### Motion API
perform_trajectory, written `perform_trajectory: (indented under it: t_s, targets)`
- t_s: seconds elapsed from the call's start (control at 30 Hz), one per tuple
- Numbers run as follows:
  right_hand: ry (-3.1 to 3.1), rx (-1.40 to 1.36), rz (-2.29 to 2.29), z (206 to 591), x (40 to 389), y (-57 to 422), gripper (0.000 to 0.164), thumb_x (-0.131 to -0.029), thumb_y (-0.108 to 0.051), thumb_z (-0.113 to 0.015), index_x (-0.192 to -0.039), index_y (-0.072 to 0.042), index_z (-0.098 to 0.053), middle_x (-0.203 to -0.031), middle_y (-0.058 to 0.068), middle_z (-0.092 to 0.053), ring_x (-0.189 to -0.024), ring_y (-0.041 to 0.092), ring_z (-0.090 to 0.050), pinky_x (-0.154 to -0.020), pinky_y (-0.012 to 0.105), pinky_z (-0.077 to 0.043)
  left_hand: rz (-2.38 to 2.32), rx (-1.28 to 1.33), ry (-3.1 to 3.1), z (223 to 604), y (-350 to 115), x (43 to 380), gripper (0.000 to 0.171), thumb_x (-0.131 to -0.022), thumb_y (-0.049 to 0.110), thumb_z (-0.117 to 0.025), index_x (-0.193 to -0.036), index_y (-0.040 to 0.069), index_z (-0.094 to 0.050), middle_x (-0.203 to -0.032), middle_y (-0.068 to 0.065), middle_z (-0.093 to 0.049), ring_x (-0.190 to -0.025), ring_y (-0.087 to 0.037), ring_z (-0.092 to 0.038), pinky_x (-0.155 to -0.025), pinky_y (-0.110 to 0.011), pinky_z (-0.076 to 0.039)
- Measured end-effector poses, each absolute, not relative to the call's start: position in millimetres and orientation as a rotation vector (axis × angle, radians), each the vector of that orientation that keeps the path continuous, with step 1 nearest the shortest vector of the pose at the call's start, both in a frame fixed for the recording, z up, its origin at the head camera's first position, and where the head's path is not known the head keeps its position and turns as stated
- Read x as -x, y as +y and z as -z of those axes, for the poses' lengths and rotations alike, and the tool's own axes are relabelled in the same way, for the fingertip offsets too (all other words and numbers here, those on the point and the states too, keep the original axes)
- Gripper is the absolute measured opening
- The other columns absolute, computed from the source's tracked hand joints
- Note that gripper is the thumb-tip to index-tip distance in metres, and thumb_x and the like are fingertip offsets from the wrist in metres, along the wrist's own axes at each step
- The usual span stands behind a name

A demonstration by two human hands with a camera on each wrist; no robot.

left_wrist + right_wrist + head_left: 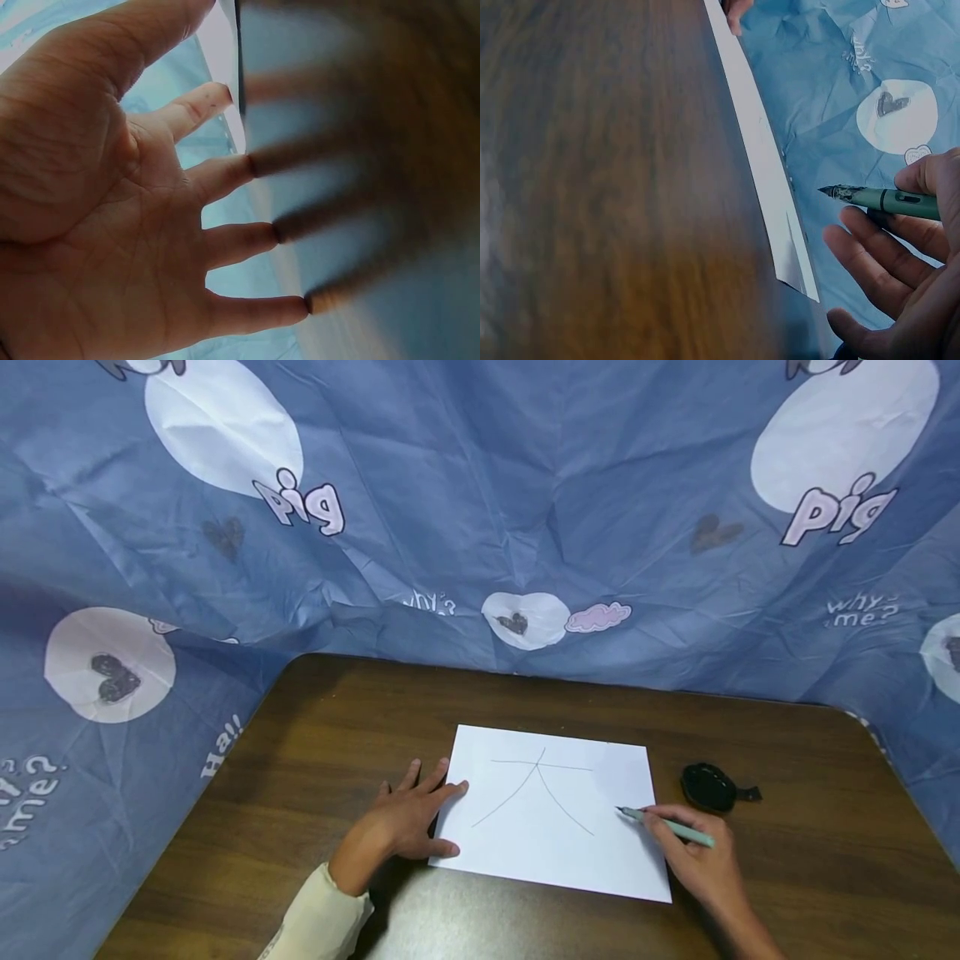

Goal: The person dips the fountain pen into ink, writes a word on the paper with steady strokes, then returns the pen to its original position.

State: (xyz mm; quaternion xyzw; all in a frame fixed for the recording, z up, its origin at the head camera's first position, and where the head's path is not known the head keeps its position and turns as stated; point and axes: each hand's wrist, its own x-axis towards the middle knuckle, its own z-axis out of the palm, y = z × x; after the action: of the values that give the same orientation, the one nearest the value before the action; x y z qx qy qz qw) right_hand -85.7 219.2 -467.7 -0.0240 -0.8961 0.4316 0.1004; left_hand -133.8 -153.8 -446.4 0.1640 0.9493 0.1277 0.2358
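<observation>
A white sheet of paper [555, 864] lies on the wooden table, with thin dark strokes [537, 765] on it: a horizontal line and two long legs spreading downward from it. My left hand [408, 818] rests at the paper's left edge, its fingers spread; thumb and index fingertip lie on the sheet. In the left wrist view its palm [127, 217] faces the camera. With my right hand [701, 860] I hold a green fountain pen [686, 832] near the paper's right edge. The right wrist view shows the pen's dark nib [829, 191] held off the paper.
A small black dish with a short handle [708, 787] sits on the table [810, 860], right of the paper and beyond my right hand. Blue printed fabric [465, 510] hangs behind the table's far edge and along its sides.
</observation>
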Motion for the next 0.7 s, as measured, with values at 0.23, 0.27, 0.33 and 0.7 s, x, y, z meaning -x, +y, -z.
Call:
perform_trajectory:
  t_s: [0.23,0.27,0.33,0.7]
  targets:
    - [-2.586,0.083,-1.264,469,87,221,0.008,-0.088,-0.005,-0.073,-0.094,-0.006,-0.078,-0.087,0.007,-0.075,-0.052,0.014,-0.048,-0.048,0.026,-0.039,-0.359,-0.451,2.600,445,-154,133,0.087,-0.081,0.051,-0.079,-0.155,0.030,-0.038,-0.167,-0.006,-0.011,-0.150,-0.044,-0.005,-0.105,-0.077,-0.017]
    - [-2.565,0.088,-1.270,469,87,221,0.008,-0.088,-0.005,-0.073,-0.094,-0.006,-0.078,-0.084,0.006,-0.074,-0.051,0.013,-0.047,-0.047,0.026,-0.038,-0.359,-0.451,2.600,445,-154,132,0.087,-0.081,0.052,-0.079,-0.155,0.030,-0.038,-0.167,-0.006,-0.011,-0.150,-0.044,-0.005,-0.105,-0.077,-0.017]
    - [-2.505,0.112,-1.301,468,87,222,0.007,-0.089,-0.006,-0.074,-0.094,-0.007,-0.079,-0.081,0.005,-0.073,-0.050,0.014,-0.048,-0.046,0.025,-0.039,-0.360,-0.450,2.598,444,-154,132,0.087,-0.081,0.052,-0.079,-0.155,0.030,-0.038,-0.167,-0.006,-0.010,-0.150,-0.044,-0.005,-0.105,-0.077,-0.017]
    - [-2.185,0.251,-1.291,468,92,242,0.015,-0.088,-0.007,-0.075,-0.101,-0.001,-0.078,-0.082,-0.012,-0.067,-0.058,0.001,-0.062,-0.045,0.014,-0.044,-0.379,-0.472,2.610,444,-156,132,0.086,-0.081,0.050,-0.079,-0.155,0.029,-0.039,-0.167,-0.006,-0.012,-0.150,-0.044,-0.006,-0.105,-0.077,-0.018]
